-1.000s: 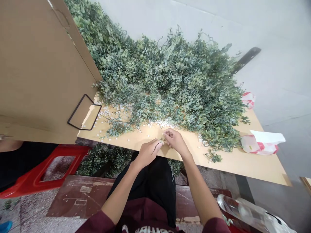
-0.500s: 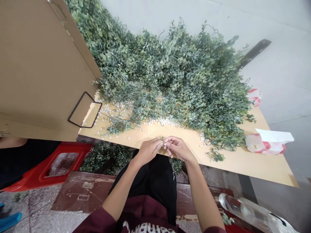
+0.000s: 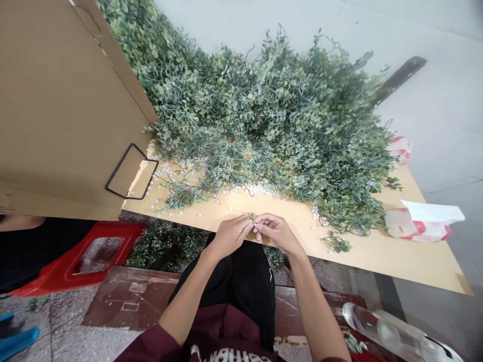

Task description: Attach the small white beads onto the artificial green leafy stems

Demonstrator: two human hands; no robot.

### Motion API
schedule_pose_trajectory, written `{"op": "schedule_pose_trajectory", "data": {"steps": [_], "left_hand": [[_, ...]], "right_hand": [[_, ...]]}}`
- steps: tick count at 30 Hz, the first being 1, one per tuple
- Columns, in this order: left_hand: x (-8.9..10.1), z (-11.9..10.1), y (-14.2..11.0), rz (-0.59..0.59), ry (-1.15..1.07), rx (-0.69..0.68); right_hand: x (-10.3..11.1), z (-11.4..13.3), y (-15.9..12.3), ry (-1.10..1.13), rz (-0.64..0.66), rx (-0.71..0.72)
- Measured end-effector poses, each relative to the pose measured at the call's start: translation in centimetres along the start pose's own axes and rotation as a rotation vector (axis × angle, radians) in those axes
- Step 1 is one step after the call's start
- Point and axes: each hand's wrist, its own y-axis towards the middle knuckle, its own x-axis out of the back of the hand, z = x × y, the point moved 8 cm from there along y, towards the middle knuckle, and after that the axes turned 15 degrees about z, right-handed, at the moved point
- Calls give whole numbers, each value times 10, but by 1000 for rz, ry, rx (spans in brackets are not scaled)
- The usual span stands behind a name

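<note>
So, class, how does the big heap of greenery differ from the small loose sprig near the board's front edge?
The heap of greenery is a dense, tangled mass covering most of the tan board, while the small sprig is one little cluster. The heap spreads across the board's far side, while the sprig lies apart from it on bare board near the front edge. Both show the same small, rounded grey-green leaves.

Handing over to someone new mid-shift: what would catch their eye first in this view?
A large heap of green leafy sprigs covers the far part of the tan board, with small white beads scattered along its near side. A big cardboard sheet fills the left of the view. At the board's near edge, the left hand and right hand pinch a small green sprig between them.
</note>
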Motion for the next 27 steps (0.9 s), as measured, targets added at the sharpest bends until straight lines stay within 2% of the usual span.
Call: {"op": "schedule_pose_trajectory", "data": {"steps": [8,21,27], "left_hand": [[1,-2,-2,-8,-15,-41],[-3,-2,-2,5,88,-50],[-2,-2,-2,-46,67,-26]], "right_hand": [[1,-7,-4,-12,-59,-5],[-2,-6,0,-21,-19,-51],[-3,-5,-2,-49,-53,-48]]}}
